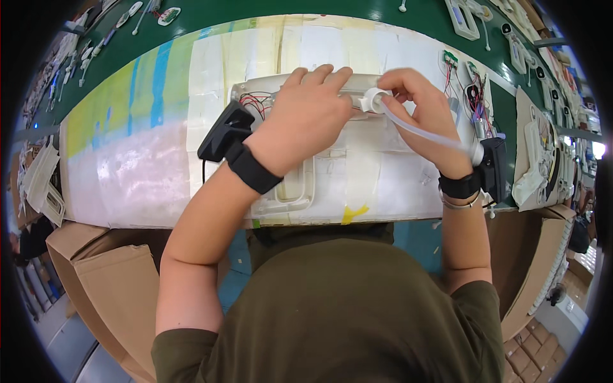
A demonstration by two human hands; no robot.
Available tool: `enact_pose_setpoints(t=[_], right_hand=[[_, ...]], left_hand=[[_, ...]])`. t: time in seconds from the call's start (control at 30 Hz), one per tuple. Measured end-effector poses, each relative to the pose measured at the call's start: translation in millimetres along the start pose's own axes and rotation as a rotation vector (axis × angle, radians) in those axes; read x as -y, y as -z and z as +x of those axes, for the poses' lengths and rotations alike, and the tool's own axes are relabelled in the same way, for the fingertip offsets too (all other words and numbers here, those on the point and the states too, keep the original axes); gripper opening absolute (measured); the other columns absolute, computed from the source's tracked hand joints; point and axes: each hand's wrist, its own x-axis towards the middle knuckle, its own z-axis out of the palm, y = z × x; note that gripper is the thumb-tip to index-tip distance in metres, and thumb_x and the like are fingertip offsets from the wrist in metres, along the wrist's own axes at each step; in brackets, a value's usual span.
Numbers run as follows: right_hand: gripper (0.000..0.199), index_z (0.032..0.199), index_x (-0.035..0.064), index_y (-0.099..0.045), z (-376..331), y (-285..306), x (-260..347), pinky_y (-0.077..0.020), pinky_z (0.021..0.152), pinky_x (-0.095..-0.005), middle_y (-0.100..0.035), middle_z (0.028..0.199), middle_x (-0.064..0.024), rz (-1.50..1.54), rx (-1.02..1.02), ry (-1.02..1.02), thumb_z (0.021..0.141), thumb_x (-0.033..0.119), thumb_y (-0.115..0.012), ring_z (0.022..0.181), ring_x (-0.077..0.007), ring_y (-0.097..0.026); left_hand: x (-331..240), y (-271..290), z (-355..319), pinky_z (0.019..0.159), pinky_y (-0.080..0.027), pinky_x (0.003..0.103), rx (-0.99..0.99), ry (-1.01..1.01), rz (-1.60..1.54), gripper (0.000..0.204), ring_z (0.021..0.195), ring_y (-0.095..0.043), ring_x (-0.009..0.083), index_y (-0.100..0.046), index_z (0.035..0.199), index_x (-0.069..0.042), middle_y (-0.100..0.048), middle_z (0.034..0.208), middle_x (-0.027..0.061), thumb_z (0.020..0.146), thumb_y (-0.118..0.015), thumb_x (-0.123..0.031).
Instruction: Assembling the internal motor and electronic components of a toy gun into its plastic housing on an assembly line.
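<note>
A long white plastic housing (249,89) lies across the paper-covered worktop, with red and black wires showing at its left end. My left hand (310,112) presses over its middle, fingers bent over the far side and holding it; the thumb is near a round white fitting (373,100). With fingers and thumb curled together, my right hand (424,115) grips that fitting at the housing's right part. From the fitting a translucent tube (421,132) curves beneath my right palm to a white end piece (476,153) by the wrist. My left hand hides the housing's centre.
A white frame-shaped plastic part (306,201) lies near the front edge, partly under my left wrist. Small green circuit boards (450,59) with wires and motors sit at the right. More white housings (530,153) line the right side. Cardboard boxes (118,274) stand below the table.
</note>
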Motion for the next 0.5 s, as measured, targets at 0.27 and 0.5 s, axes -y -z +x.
enact_pose_setpoints(t=[0.27,0.5], right_hand=[[0.023,0.103,0.005,-0.061,-10,-14,-13,-0.044,0.065,-0.0234,-0.061,0.089,-0.0051,0.235,-0.044,0.042,0.083,0.003,-0.05,0.072,-0.0126,-0.053],[0.021,0.102,0.0054,-0.063,-9,-13,-17,-0.0379,0.055,-0.0207,-0.061,0.074,-0.0021,0.417,-0.046,-0.13,0.083,0.005,-0.052,0.059,-0.007,-0.045]], left_hand=[[13,-16,4,0.085,-0.042,0.039,0.034,0.045,-0.107,0.013,0.099,-0.054,0.0309,-0.06,0.077,0.004,-0.055,0.112,0.0167,0.075,-0.061,-0.009],[2,-9,8,0.084,-0.042,0.038,0.01,0.028,-0.185,0.01,0.096,-0.054,0.0299,-0.06,0.073,0.002,-0.056,0.111,0.0153,0.074,-0.061,-0.007]])
